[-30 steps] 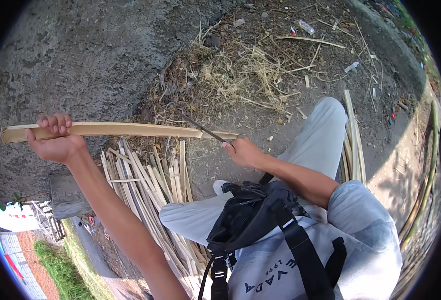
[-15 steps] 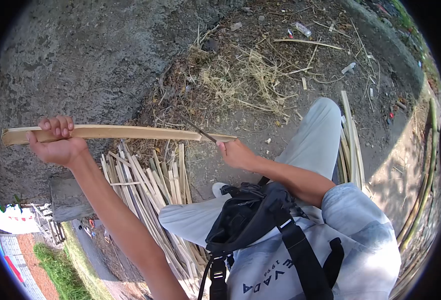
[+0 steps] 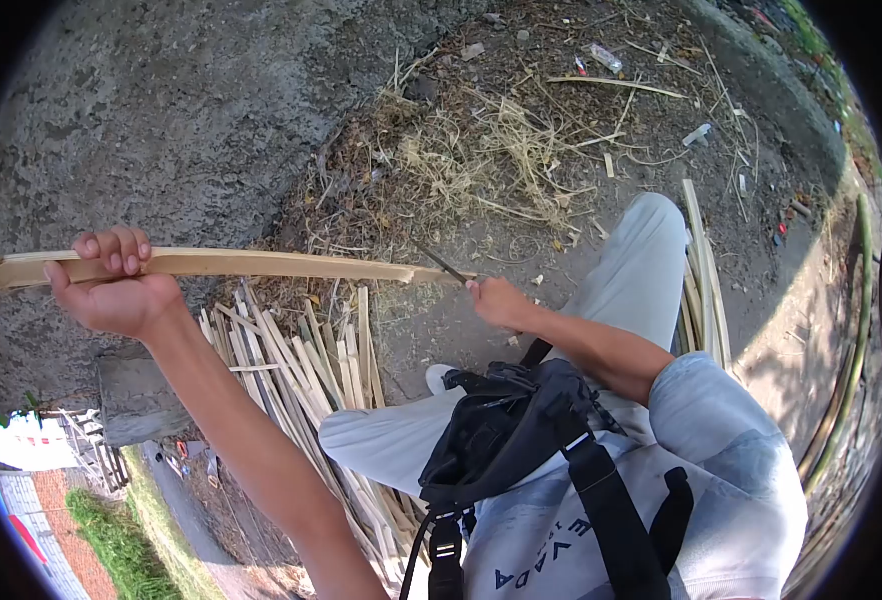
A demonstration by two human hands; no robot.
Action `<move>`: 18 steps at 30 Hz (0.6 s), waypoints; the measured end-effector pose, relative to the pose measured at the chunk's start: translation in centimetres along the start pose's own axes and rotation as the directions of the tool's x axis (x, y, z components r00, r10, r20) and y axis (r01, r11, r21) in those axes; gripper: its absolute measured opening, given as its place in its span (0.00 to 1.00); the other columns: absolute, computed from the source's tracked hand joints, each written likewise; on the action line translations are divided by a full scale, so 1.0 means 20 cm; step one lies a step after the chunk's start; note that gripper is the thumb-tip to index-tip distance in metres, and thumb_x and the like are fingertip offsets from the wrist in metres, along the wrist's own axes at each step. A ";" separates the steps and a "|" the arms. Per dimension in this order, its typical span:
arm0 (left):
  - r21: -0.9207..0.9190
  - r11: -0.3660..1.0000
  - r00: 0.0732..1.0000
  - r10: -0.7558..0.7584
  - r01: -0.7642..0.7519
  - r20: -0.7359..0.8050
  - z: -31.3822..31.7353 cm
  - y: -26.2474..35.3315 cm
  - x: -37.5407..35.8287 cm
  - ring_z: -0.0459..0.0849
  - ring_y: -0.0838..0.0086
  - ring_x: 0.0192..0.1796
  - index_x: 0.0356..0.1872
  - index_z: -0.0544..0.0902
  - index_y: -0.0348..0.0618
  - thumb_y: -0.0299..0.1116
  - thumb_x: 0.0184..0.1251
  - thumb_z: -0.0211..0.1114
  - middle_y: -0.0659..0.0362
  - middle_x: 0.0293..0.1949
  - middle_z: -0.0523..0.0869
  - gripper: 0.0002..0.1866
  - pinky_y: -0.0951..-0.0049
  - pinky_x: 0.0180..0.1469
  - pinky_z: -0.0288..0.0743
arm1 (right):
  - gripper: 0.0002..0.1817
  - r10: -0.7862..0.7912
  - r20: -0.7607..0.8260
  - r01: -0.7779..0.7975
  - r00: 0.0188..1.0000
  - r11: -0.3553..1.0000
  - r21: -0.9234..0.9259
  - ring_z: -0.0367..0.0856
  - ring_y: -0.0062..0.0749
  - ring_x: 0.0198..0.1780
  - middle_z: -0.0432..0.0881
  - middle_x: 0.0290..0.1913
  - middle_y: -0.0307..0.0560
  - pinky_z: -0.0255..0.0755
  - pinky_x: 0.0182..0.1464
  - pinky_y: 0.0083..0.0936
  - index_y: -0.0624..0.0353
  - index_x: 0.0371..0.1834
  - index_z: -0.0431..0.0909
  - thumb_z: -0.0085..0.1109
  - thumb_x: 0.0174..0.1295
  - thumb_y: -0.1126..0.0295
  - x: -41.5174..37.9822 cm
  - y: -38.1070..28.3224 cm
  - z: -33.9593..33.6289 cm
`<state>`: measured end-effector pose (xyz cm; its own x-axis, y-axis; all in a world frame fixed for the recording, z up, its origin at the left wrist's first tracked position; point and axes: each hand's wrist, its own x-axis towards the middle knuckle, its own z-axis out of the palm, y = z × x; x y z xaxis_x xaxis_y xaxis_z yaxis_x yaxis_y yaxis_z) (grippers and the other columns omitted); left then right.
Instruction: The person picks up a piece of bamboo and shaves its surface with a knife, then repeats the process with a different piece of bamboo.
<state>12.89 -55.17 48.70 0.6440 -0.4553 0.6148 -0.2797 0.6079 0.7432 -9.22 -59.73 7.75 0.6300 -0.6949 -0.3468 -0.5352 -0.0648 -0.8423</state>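
A long, pale split-bamboo strip (image 3: 281, 265) runs almost level across the view, wide at its left end and tapering to the right. My left hand (image 3: 121, 290) is wrapped round it near the wide end, fingers curled over the top edge. My right hand (image 3: 501, 303) is closed round a knife, whose handle is hidden in the fist. The thin dark knife blade (image 3: 441, 261) points up and left, crossing the strip's narrow right end. Just left of the blade, a notch-like step shows where the strip becomes thinner.
Below the strip lies a pile of split bamboo slats (image 3: 306, 375), with more slats (image 3: 701, 280) beside my knee. Curly shavings (image 3: 501, 160) cover the ground ahead. A concrete slab (image 3: 161, 120) fills the upper left. A black bag (image 3: 506, 430) hangs at my front.
My right hand and the knife have moved right along the strip to its thin end. The strip and my left hand have shifted slightly left.
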 end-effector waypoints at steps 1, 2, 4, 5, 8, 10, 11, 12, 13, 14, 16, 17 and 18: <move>0.022 1.000 1.000 -0.008 0.008 -0.019 0.00 -0.01 0.00 0.59 0.79 0.16 0.23 0.69 0.48 0.55 0.70 0.47 0.66 0.14 0.61 0.23 0.77 0.21 0.53 | 0.27 -0.066 -0.040 0.067 0.997 0.998 0.020 0.80 0.70 0.34 0.78 0.25 0.74 0.75 0.40 0.56 0.74 0.29 0.79 0.40 0.74 0.59 -0.06 -0.06 0.01; 0.024 1.000 1.000 -0.004 0.004 -0.028 -0.01 -0.02 0.01 0.59 0.79 0.16 0.23 0.69 0.48 0.55 0.69 0.48 0.65 0.14 0.62 0.22 0.76 0.21 0.54 | 0.27 -0.143 -0.094 0.146 0.985 0.989 0.036 0.80 0.70 0.34 0.78 0.25 0.73 0.75 0.41 0.56 0.73 0.29 0.79 0.39 0.74 0.59 -0.07 -0.14 0.01; 0.023 1.000 1.000 -0.006 0.006 -0.021 -0.05 -0.02 0.03 0.58 0.79 0.16 0.23 0.69 0.49 0.55 0.69 0.48 0.65 0.14 0.62 0.22 0.76 0.21 0.54 | 0.28 -0.232 -0.165 0.244 0.959 0.968 0.057 0.80 0.71 0.35 0.79 0.26 0.72 0.75 0.42 0.56 0.72 0.29 0.79 0.38 0.74 0.59 -0.07 -0.20 0.05; 0.028 1.000 1.000 -0.014 0.014 -0.015 -0.06 -0.02 0.04 0.58 0.79 0.16 0.23 0.69 0.49 0.55 0.69 0.48 0.65 0.14 0.62 0.22 0.75 0.21 0.54 | 0.28 -0.239 -0.177 0.254 0.955 0.965 0.067 0.80 0.71 0.35 0.80 0.27 0.72 0.75 0.42 0.56 0.72 0.29 0.80 0.38 0.74 0.58 -0.10 -0.20 0.10; 0.074 0.997 0.993 0.015 -0.007 -0.115 -0.08 -0.02 0.03 0.58 0.79 0.15 0.23 0.69 0.49 0.55 0.68 0.48 0.65 0.14 0.62 0.22 0.75 0.21 0.54 | 0.28 -0.125 -0.085 0.123 0.988 0.992 -0.029 0.81 0.70 0.36 0.80 0.29 0.70 0.75 0.43 0.56 0.70 0.28 0.80 0.38 0.74 0.58 -0.04 0.04 0.23; 0.076 0.997 0.992 0.012 -0.002 -0.127 -0.10 -0.01 0.02 0.58 0.79 0.16 0.23 0.68 0.49 0.53 0.69 0.47 0.65 0.15 0.61 0.21 0.76 0.21 0.54 | 0.28 -0.053 -0.021 0.050 0.998 0.990 -0.133 0.81 0.70 0.36 0.81 0.30 0.71 0.75 0.43 0.57 0.70 0.28 0.80 0.38 0.74 0.58 0.02 0.24 0.20; 0.080 0.997 0.991 0.014 -0.004 -0.131 -0.12 0.00 0.01 0.57 0.79 0.17 0.23 0.67 0.48 0.52 0.69 0.47 0.65 0.15 0.60 0.21 0.76 0.22 0.54 | 0.28 -0.038 0.001 0.038 0.999 0.985 -0.170 0.81 0.70 0.36 0.80 0.30 0.71 0.74 0.43 0.57 0.70 0.28 0.80 0.38 0.75 0.57 0.02 0.31 0.16; 0.076 0.997 0.990 0.013 -0.002 -0.141 -0.12 0.01 0.01 0.57 0.79 0.17 0.23 0.67 0.48 0.52 0.69 0.46 0.65 0.15 0.60 0.21 0.76 0.22 0.54 | 0.28 -0.021 0.019 0.024 1.000 0.980 -0.199 0.81 0.70 0.36 0.80 0.30 0.72 0.74 0.43 0.57 0.70 0.28 0.81 0.38 0.75 0.57 0.03 0.33 0.16; 0.071 0.998 0.989 0.010 0.000 -0.150 -0.13 0.01 0.01 0.57 0.79 0.17 0.23 0.67 0.48 0.52 0.69 0.45 0.65 0.16 0.60 0.20 0.76 0.22 0.54 | 0.28 -0.010 -0.017 0.007 1.000 0.987 -0.163 0.81 0.70 0.36 0.80 0.30 0.73 0.75 0.43 0.57 0.70 0.28 0.81 0.38 0.75 0.57 0.06 0.32 0.18; 0.066 0.998 0.985 0.009 0.003 -0.173 -0.15 0.01 0.00 0.57 0.79 0.17 0.23 0.67 0.49 0.52 0.69 0.45 0.65 0.16 0.60 0.20 0.76 0.22 0.54 | 0.28 0.000 -0.045 -0.007 0.999 0.990 -0.138 0.81 0.69 0.37 0.80 0.30 0.73 0.75 0.43 0.57 0.70 0.28 0.81 0.38 0.74 0.57 0.09 0.31 0.21; 0.096 0.995 0.973 0.029 -0.007 -0.229 -0.15 0.03 -0.02 0.58 0.79 0.16 0.23 0.68 0.49 0.54 0.70 0.45 0.65 0.15 0.61 0.22 0.76 0.22 0.54 | 0.28 -0.054 -0.076 0.046 0.996 0.994 -0.096 0.81 0.68 0.37 0.80 0.30 0.74 0.75 0.43 0.57 0.70 0.29 0.81 0.38 0.74 0.57 0.06 0.23 0.23; 0.114 0.993 0.966 0.038 -0.009 -0.256 -0.15 0.03 -0.03 0.59 0.79 0.16 0.23 0.68 0.49 0.55 0.70 0.45 0.65 0.14 0.61 0.22 0.76 0.22 0.53 | 0.28 -0.120 -0.093 0.113 0.988 0.991 -0.075 0.82 0.68 0.38 0.80 0.30 0.74 0.76 0.44 0.56 0.70 0.29 0.81 0.38 0.74 0.57 -0.03 0.09 0.19; 0.126 0.992 0.962 0.048 -0.014 -0.268 -0.16 0.03 -0.03 0.59 0.79 0.16 0.23 0.68 0.49 0.55 0.70 0.45 0.65 0.14 0.61 0.22 0.76 0.22 0.53 | 0.28 -0.184 -0.114 0.179 0.976 0.982 -0.050 0.82 0.67 0.38 0.80 0.31 0.74 0.76 0.44 0.56 0.70 0.29 0.81 0.39 0.74 0.57 -0.08 0.02 0.17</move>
<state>14.71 -52.49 47.95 0.7971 -0.2345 0.5565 -0.3766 0.5272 0.7617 -8.51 -56.22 6.61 0.6494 -0.7481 -0.1365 -0.4411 -0.2244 -0.8689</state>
